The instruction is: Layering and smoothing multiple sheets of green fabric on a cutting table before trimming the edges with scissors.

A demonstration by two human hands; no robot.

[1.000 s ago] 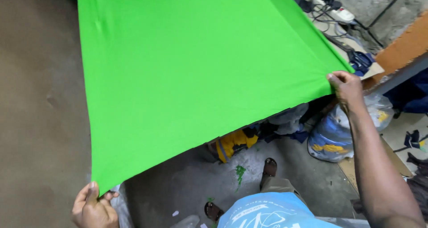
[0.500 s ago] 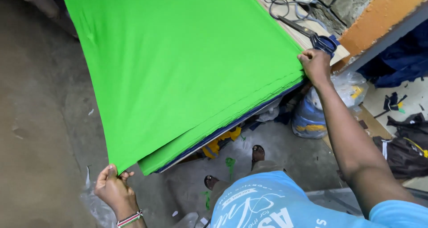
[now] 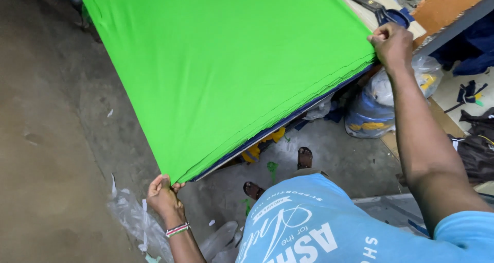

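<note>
Fabric corners pinched in both my hands, green cloth point(image 3: 226, 72) stretched flat over the stack on the table.
My left hand point(image 3: 163, 193) nips the near corner, my right hand point(image 3: 392, 42) the far one; black scissors point(image 3: 383, 11) lie just beyond, and a clear bag point(image 3: 383, 101) of blue and yellow scraps sits underneath.
</note>
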